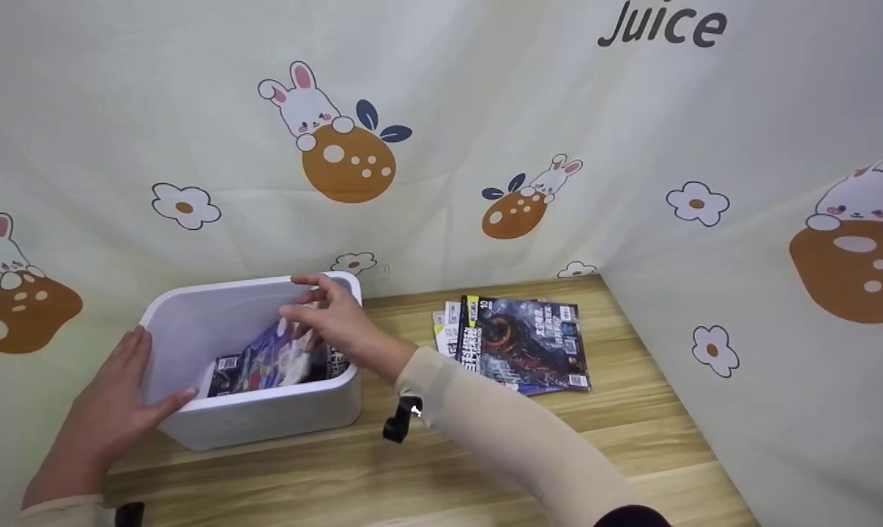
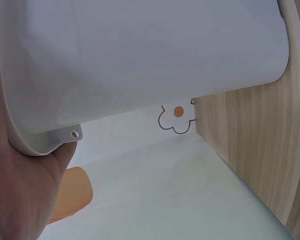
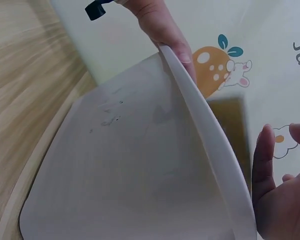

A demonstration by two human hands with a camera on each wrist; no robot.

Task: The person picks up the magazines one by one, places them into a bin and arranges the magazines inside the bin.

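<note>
While the left hand (image 1: 116,402) grips the white bin (image 1: 280,419) at its front-left corner, thumb over the front rim, the bin stands on the bench (image 1: 324,476); its walls look like light, stiff plastic, best held by that rim. Inside lie glossy magazines (image 1: 262,360), probably floppy and slippery. Above its right side hangs the right hand (image 1: 335,318), fingers parted, holding nothing. Farther right, on the bench, rests a magazine stack (image 1: 533,340); pinching the spines should keep covers from sliding.
</note>
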